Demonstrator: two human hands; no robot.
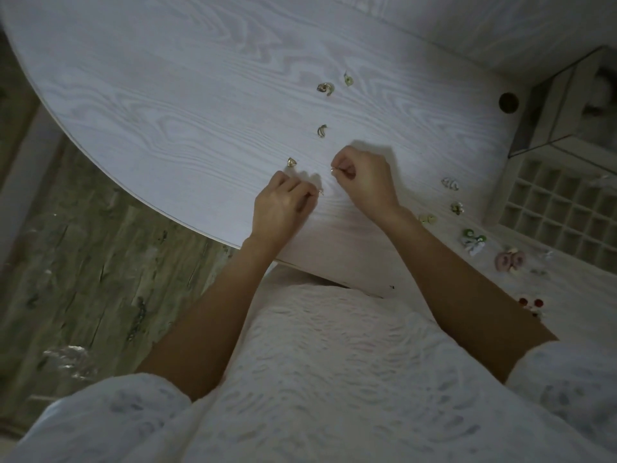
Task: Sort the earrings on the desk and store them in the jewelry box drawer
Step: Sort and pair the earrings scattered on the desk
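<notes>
Both hands pinched small earrings: left hand [283,203] near the desk [167,95] edge, right hand [362,175] at one o'clock; bare desk toward eleven.

Grey-green wood-grain floor [93,262], white textured dress [334,379] — round cable hole [508,102]

One head-worn wide-angle view looks steeply down and forward from close above, over the person's lap to the tabletop [173,95]; floor [83,248] shows at left.
</notes>
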